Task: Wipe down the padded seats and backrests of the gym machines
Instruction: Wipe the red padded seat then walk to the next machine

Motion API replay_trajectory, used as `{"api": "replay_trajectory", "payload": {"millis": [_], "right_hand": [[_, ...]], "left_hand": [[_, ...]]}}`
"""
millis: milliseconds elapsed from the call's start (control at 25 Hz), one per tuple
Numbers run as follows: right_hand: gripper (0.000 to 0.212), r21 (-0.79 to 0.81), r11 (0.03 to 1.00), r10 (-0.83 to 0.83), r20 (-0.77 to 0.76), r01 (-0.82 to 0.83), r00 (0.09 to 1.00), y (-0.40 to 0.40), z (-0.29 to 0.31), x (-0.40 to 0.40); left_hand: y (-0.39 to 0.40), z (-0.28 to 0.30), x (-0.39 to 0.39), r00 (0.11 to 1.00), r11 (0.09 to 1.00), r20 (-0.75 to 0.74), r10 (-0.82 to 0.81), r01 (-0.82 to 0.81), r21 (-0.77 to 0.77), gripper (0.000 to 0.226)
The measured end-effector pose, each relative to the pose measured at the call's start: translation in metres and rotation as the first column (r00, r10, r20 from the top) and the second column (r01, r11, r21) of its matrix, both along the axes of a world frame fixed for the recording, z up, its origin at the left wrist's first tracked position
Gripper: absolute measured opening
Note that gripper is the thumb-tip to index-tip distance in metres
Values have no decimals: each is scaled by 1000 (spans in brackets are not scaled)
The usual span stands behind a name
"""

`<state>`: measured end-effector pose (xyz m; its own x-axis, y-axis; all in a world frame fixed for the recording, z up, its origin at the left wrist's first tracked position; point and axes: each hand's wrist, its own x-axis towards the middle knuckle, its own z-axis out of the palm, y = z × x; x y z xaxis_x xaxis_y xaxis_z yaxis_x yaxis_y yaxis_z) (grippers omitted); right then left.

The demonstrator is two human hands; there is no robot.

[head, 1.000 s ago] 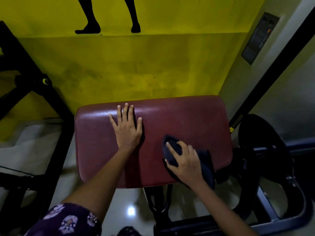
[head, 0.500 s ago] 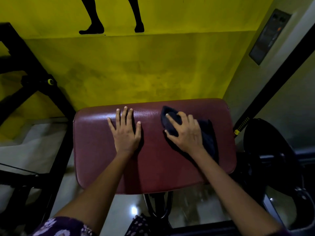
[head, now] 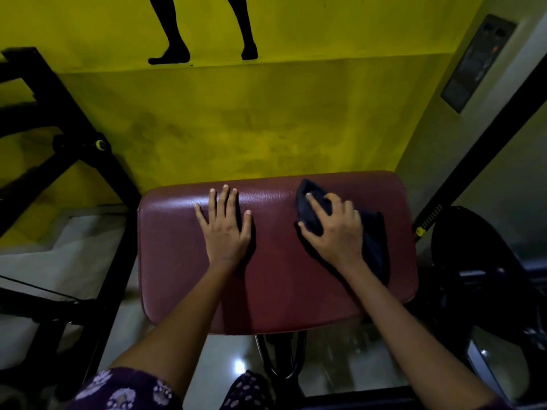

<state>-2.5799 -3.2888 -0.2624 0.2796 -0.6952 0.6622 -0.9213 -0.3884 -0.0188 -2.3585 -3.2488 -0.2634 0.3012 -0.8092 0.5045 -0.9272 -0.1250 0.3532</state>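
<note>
A maroon padded leather seat (head: 275, 261) with rounded corners filled the centre of the frame, standing before a yellow painted wall (head: 236, 122) that bore a black silhouette of two legs (head: 204, 28) at the top. The left hand (head: 226, 226) lay flat on the upper middle of the pad, fingers straight and slightly spread, grasping nothing. The right hand (head: 337, 229) pressed a dark navy folded cloth (head: 373, 241) against the upper right part of the pad, fingers bent over the cloth's front edge; the cloth trailed back beneath the wrist toward the pad's right side. A black metal machine frame (head: 74, 149) ran through the left of the frame, and a black round weight plate (head: 473, 261) stood at the right edge, beside the pad
</note>
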Motion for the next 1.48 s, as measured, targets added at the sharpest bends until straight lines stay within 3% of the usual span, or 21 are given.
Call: {"api": "replay_trajectory", "payload": {"millis": [80, 160, 200, 280, 360, 400, 480, 560, 600, 680, 760, 800, 880, 960, 1000, 1120, 1200, 1280, 1320, 1400, 1480], "right_hand": [[55, 120, 950, -310, 210, 290, 927, 8, 0, 6], [55, 203, 907, -414, 280, 368, 866, 24, -3, 27], [55, 177, 935, -343, 245, 306, 907, 33, -9, 31], [56, 58, 998, 8, 15, -9, 1000, 46, -27, 12], [56, 18, 967, 252, -144, -252, 957, 40, -33, -30], [57, 31, 976, 217, -118, -215, 969, 39, -34, -46], [56, 130, 980, -167, 124, 151, 978, 45, -33, -52], [55, 249, 897, -428, 286, 365, 857, 60, -34, -29], [55, 232, 911, -399, 272, 342, 876, 69, -37, -21], [57, 99, 993, -67, 53, 61, 996, 79, -50, -32], [59, 44, 987, 158, -119, -154, 980, 73, -53, -72], [58, 52, 992, 121, -108, -116, 987, 68, -54, -89], [55, 159, 965, -230, 142, 207, 963, 64, -50, -102], [55, 260, 854, -517, 340, 450, 785, 64, -46, -87], [55, 247, 856, -515, 330, 455, 791, 64, -45, -82], [54, 133, 973, -206, 117, 190, 972, 55, -42, -97], [52, 177, 940, -328, 231, 292, 916, 34, -28, -108], [51, 255, 852, -524, 440, 458, 729, 14, -11, -94], [51, 241, 859, -511, 423, 451, 748, 7, -5, -83], [53, 113, 964, -256, 161, 240, 953, -1, -5, -68], [54, 70, 995, -68, 9, 67, 998, -19, 4, -78]], "left_hand": [[0, 0, 1, 1000, 1000, 4, 6, -6, 13, 61], [0, 1, 0, 1000, 1000, 13, 16, -16, 22, 61], [0, 1, 0, 1000, 999, 18, 17, -18, 27, 61], [1, -2, 0, 999, 999, 39, 14, -16, 36, 61], [-1, -2, 2, 999, 999, 42, 13, -15, 36, 62], [-2, 1, 0, 1000, 999, 13, 22, -23, 33, 62], [-6, 9, -11, 993, 997, -106, 60, -55, 55, 61], [-10, 16, -32, 986, 996, -157, 55, -42, 82, 62], [-11, 18, -45, 991, 996, -135, 2, 9, 83, 64], [-14, 17, -72, 986, 983, -53, -160, 164, 83, 67], [-20, 14, -91, 966, 962, 34, -255, 251, 105, 70], [-23, 12, -96, 962, 960, 72, -262, 252, 120, 71], [-28, 7, -100, 960, 966, 140, -243, 226, 127, 69], [-28, 2, -100, 960, 973, 174, -219, 202, 108, 65], [-29, 1, -101, 961, 974, 173, -216, 201, 101, 64], [-28, -2, -102, 960, 975, 171, -220, 209, 80, 63], [-29, -3, -102, 961, 976, 173, -215, 204, 75, 63], [-30, -3, -103, 962, 978, 176, -207, 198, 69, 62], [-29, -4, -104, 963, 978, 174, -205, 196, 65, 62], [-28, -4, -104, 964, 979, 171, -203, 195, 63, 62], [-29, -4, -103, 964, 979, 175, -201, 193, 58, 62]]}}
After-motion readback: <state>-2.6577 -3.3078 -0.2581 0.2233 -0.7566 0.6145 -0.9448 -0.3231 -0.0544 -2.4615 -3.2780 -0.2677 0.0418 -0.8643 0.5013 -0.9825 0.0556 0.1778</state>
